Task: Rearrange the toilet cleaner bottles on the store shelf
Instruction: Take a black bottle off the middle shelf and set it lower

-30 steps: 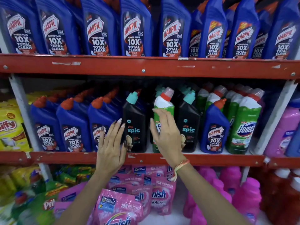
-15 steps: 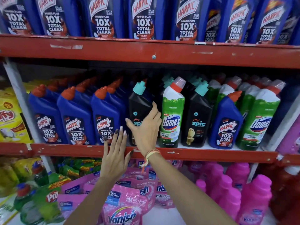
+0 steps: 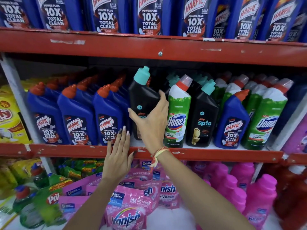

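Observation:
My right hand [image 3: 152,120] grips a black Spic bottle with a teal cap [image 3: 141,95] on the middle shelf, tilted with its cap to the left. My left hand [image 3: 118,153] rests flat with fingers apart on the red shelf edge [image 3: 216,154], just below the nearest blue Harpic bottle [image 3: 108,118]. To the right of the held bottle stand a green Domex bottle [image 3: 178,113], a second black Spic bottle [image 3: 201,117], a lone blue Harpic bottle [image 3: 232,122] and another Domex bottle [image 3: 265,120].
The top shelf holds a row of large blue Harpic bottles [image 3: 106,15]. Below lie pink Vanish pouches [image 3: 129,211], pink bottles [image 3: 259,196] and green Pril bottles [image 3: 41,201]. Yellow packs [image 3: 10,118] sit at far left beyond a white upright [image 3: 16,90].
My right hand moved from the Domex bottle to the black Spic bottle, closed on it and tipped it leftward. My left hand dropped onto the shelf edge. The view moved closer.

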Motion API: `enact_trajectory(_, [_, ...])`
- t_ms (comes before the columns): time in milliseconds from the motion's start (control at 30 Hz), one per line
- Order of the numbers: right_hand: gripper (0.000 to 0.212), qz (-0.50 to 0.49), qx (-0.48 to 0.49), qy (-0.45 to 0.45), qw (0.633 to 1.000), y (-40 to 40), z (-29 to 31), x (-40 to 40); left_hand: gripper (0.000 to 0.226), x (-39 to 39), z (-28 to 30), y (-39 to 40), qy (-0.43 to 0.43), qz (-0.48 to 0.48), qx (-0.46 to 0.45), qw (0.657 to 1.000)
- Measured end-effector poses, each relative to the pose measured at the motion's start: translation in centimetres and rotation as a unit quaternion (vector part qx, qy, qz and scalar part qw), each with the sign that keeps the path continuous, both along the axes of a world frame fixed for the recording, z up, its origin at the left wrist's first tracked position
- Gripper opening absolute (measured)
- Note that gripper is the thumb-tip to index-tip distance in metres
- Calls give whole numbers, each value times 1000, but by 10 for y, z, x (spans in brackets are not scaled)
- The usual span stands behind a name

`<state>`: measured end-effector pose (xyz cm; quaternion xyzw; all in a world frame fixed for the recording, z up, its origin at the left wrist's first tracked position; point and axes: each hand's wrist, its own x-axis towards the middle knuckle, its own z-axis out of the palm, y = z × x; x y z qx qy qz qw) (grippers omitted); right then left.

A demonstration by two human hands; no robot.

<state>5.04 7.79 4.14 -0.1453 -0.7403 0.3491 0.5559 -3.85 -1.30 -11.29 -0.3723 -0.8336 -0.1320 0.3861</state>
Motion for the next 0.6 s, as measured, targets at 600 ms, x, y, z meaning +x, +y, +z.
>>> enact_trajectory(600, [93, -10, -49, -53, 997, 9, -68, 114, 65, 9, -1, 3, -40, -10, 27, 999])
